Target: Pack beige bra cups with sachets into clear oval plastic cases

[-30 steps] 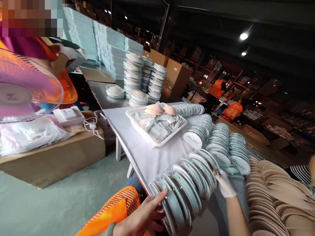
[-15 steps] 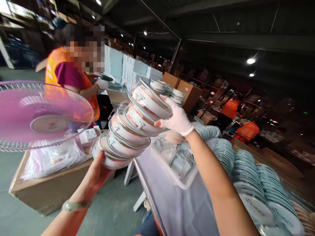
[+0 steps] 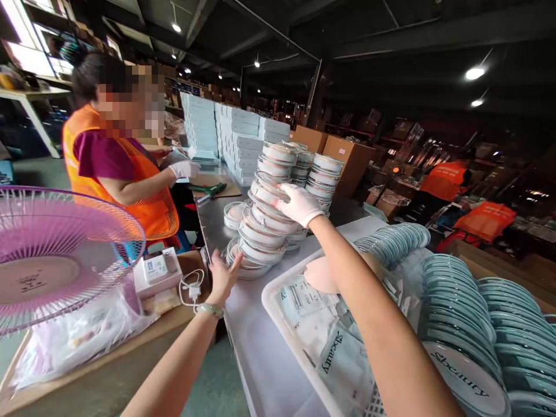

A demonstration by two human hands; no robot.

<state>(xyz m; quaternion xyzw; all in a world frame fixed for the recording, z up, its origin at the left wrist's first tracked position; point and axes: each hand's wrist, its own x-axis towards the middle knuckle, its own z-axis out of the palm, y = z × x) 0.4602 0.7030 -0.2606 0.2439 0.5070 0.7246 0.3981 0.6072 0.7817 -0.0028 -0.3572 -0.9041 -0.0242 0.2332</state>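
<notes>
A leaning stack of round containers (image 3: 263, 229), with clear lids, white bands and small wire clasps, stands at the table's left edge. My right hand (image 3: 302, 205), in a white glove, has its fingers and thumb pressed around the side of the upper containers. Beside the lowest container is my left hand (image 3: 223, 275), bare, with a bangle at the wrist. Its fingers are spread, and the thumb is close to the container; whether it touches I cannot tell. Similar stacks (image 3: 324, 176) rise just behind, and a low round container (image 3: 234, 214) sits to the left.
A white basket (image 3: 278, 315) of printed packets stands in front of me, with rows of teal-rimmed round discs (image 3: 456, 301) at right. A purple fan (image 3: 65, 255) and a cardboard box (image 3: 108, 353) are at left. A co-worker (image 3: 117, 168) in an orange vest works near stacked white boxes (image 3: 237, 136).
The held stack has moved away from me and right, from mid-air onto the table. My left hand has come off its base and opened. The view has shifted too.
</notes>
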